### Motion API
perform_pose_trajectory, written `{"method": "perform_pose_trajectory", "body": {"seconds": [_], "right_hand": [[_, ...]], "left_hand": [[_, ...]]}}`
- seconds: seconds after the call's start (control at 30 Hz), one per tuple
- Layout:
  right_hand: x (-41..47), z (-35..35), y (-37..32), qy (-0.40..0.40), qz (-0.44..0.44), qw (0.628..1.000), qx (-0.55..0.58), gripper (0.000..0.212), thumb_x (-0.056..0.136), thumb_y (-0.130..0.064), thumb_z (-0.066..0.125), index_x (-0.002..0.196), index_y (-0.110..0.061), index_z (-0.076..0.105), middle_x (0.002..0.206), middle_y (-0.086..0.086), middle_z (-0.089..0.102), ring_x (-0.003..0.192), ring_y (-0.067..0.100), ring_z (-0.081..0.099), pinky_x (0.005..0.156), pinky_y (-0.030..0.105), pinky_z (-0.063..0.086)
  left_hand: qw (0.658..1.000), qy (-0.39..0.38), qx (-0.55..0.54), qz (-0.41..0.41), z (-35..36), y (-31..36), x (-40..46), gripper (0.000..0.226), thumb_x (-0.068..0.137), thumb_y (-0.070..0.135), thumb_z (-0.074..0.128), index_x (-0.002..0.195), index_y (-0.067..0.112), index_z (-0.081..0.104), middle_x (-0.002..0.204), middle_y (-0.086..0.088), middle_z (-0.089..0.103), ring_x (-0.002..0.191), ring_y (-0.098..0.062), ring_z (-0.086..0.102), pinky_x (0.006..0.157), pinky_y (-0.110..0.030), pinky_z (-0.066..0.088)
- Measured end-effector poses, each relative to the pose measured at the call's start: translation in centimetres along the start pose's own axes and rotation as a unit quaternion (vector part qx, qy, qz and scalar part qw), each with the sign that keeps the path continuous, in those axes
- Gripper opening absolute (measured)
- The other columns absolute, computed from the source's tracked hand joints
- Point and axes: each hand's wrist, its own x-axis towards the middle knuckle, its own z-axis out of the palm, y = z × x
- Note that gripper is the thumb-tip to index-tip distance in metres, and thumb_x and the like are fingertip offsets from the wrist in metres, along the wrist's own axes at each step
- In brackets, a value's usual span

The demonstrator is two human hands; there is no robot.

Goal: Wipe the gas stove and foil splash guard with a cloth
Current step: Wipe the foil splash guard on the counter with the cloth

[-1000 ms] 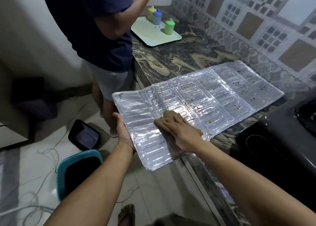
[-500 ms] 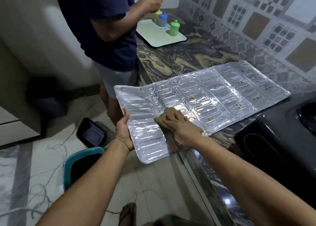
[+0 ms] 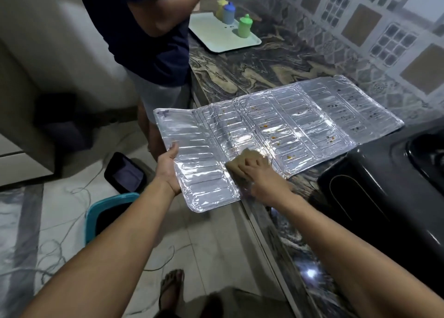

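The silver foil splash guard [image 3: 300, 128] lies flat on the marbled countertop, speckled with orange and dark crumbs, and its left panel hangs past the counter edge. My left hand [image 3: 168, 168] grips that overhanging edge, thumb on top. My right hand [image 3: 258, 173] presses a tan cloth [image 3: 235, 167] flat onto the foil near the fold by the counter edge. The black gas stove [image 3: 384, 188] stands at the right, just beyond the foil's near corner.
Another person in a dark shirt [image 3: 149, 34] stands at the counter's left end, by a pale tray [image 3: 216, 39] holding three small coloured bottles. On the floor below are a teal bin [image 3: 96, 212], a dark flat object [image 3: 125, 173] and loose cables. A tiled wall backs the counter.
My right hand has kept the cloth on nearly the same spot of the foil, shifting slightly. My left hand keeps its hold. The other person's arm has moved up.
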Motion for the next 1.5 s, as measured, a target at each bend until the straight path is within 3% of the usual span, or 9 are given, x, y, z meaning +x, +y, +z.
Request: {"method": "perform_pose_trajectory", "body": {"seconds": [0.17, 0.37, 0.43, 0.5, 0.67, 0.87, 1.13, 1.37, 1.5], "right_hand": [[-2.3, 0.7, 0.7, -0.021, -0.073, 0.995, 0.066, 0.072, 0.08, 0.003, 0.049, 0.147, -0.021, 0.038, 0.158, 0.005, 0.028, 0.147, 0.028, 0.018, 0.119, 0.031, 0.011], [-2.8, -0.5, 2.3, 0.035, 0.04, 0.994, 0.098, 0.061, 0.074, -0.016, 0.037, 0.131, -0.017, 0.057, 0.13, 0.009, 0.055, 0.128, 0.035, 0.042, 0.094, 0.047, 0.043], [-3.4, 0.1, 1.0, 0.033, 0.032, 0.996, 0.07, 0.057, 0.076, -0.01, 0.044, 0.132, -0.015, 0.054, 0.133, 0.011, 0.051, 0.129, 0.037, 0.039, 0.1, 0.047, 0.039], [-4.0, 0.8, -0.6, 0.018, 0.003, 0.997, 0.07, 0.062, 0.079, -0.001, 0.047, 0.139, -0.017, 0.049, 0.143, 0.011, 0.044, 0.134, 0.035, 0.034, 0.107, 0.04, 0.031], [-4.6, 1.5, -2.7, 0.075, 0.001, 0.987, 0.144, 0.07, 0.076, 0.005, 0.045, 0.142, -0.02, 0.042, 0.14, 0.009, 0.047, 0.129, 0.034, 0.043, 0.096, 0.038, 0.036], [-3.5, 3.1, -5.4, 0.061, -0.045, 0.983, 0.169, 0.067, 0.089, -0.009, 0.044, 0.148, -0.04, 0.031, 0.15, 0.0, 0.041, 0.133, 0.032, 0.042, 0.103, 0.04, 0.039], [-4.4, 3.0, -6.1, 0.047, -0.189, 0.962, 0.191, 0.077, 0.074, -0.001, 0.021, 0.142, -0.025, 0.047, 0.154, 0.003, 0.032, 0.146, 0.019, 0.019, 0.121, 0.026, 0.009], [-2.2, 1.5, -1.5, 0.074, -0.145, 0.983, 0.082, 0.063, 0.065, -0.011, 0.034, 0.118, -0.014, 0.068, 0.13, 0.007, 0.059, 0.122, 0.027, 0.049, 0.099, 0.035, 0.035], [0.7, 1.0, -2.6, 0.145, -0.051, 0.972, 0.177, 0.056, 0.065, 0.001, 0.037, 0.112, -0.007, 0.068, 0.102, 0.013, 0.068, 0.104, 0.033, 0.056, 0.091, 0.042, 0.045]], "left_hand": [[1.0, 0.011, 0.005, 0.021, -0.5, -0.5, -0.2, 0.044, 0.098, 0.042, 0.042, 0.111, 0.007, 0.064, 0.095, -0.019, 0.074, 0.079, -0.037, 0.073, 0.077, -0.049, 0.049], [1.0, 0.0, 0.01, 0.017, -0.6, -2.1, -1.2, 0.036, 0.083, 0.026, 0.051, 0.102, 0.003, 0.072, 0.096, -0.019, 0.073, 0.083, -0.037, 0.072, 0.083, -0.047, 0.05], [1.0, 0.012, 0.008, 0.024, -0.4, -2.7, -1.5, 0.034, 0.085, 0.024, 0.049, 0.089, 0.002, 0.075, 0.088, -0.018, 0.074, 0.076, -0.036, 0.072, 0.079, -0.046, 0.05], [0.999, 0.025, -0.002, 0.029, -0.2, -2.8, -1.6, 0.041, 0.076, 0.028, 0.054, 0.103, 0.001, 0.069, 0.095, -0.02, 0.073, 0.082, -0.038, 0.071, 0.081, -0.046, 0.05], [0.998, -0.025, -0.057, 0.024, -0.1, -3.1, -2.2, 0.051, 0.077, 0.037, 0.053, 0.108, 0.001, 0.07, 0.106, -0.021, 0.07, 0.092, -0.039, 0.068, 0.092, -0.049, 0.047], [0.992, -0.08, -0.097, 0.021, 0.2, -3.4, -2.2, 0.067, 0.093, 0.054, 0.035, 0.123, 0.0, 0.062, 0.117, -0.024, 0.065, 0.102, -0.039, 0.065, 0.097, -0.051, 0.048], [0.989, -0.079, -0.112, 0.062, -0.2, -3.0, -2.1, 0.1, 0.081, 0.083, 0.026, 0.144, 0.007, 0.044, 0.141, -0.024, 0.049, 0.125, -0.042, 0.049, 0.105, -0.054, 0.038], [0.987, -0.118, -0.104, 0.039, 0.1, -2.9, -2.8, 0.076, 0.085, 0.065, 0.044, 0.132, 0.006, 0.057, 0.131, -0.021, 0.058, 0.114, -0.039, 0.059, 0.102, -0.055, 0.044], [0.988, -0.115, -0.092, 0.039, 0.6, -2.7, -2.6, 0.074, 0.089, 0.059, 0.045, 0.141, 0.006, 0.048, 0.141, -0.023, 0.049, 0.121, -0.04, 0.051, 0.111, -0.058, 0.031]]}}
